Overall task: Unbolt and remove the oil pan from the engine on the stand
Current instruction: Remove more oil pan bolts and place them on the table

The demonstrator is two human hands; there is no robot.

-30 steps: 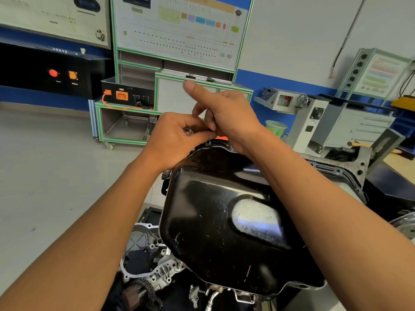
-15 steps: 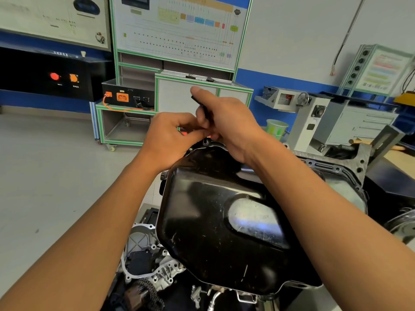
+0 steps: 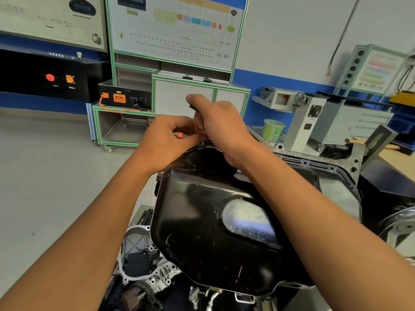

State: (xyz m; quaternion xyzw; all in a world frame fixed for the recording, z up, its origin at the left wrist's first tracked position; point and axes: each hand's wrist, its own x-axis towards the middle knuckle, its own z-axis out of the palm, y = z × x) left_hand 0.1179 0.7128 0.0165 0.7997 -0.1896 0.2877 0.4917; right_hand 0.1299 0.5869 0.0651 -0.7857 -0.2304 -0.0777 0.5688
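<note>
The glossy black oil pan [image 3: 202, 221] sits bottom-up on the engine [image 3: 152, 277], filling the middle of the view. Both hands work at its far rim. My right hand [image 3: 220, 129] grips a thin black tool [image 3: 195, 108] whose top end shows under the raised index finger; its lower end is hidden behind the fingers. My left hand [image 3: 166, 142] has its fingers curled, thumb and fingertips pinched at the same spot next to the right hand. What it pinches is hidden. A bolt hole in the rim [image 3: 200, 144] shows just below the fingers.
A grey gasket flange [image 3: 314, 163] of the engine block extends right of the pan. A timing cover and chain [image 3: 143, 290] lie below left. A green cup [image 3: 273, 129], a white machine [image 3: 303, 122] and a green-framed trainer cart [image 3: 175, 90] stand behind. Bare floor lies to the left.
My right hand has lowered slightly and its index finger has curled down over the black tool. My left hand stays pinched at the far rim. The pan has not moved.
</note>
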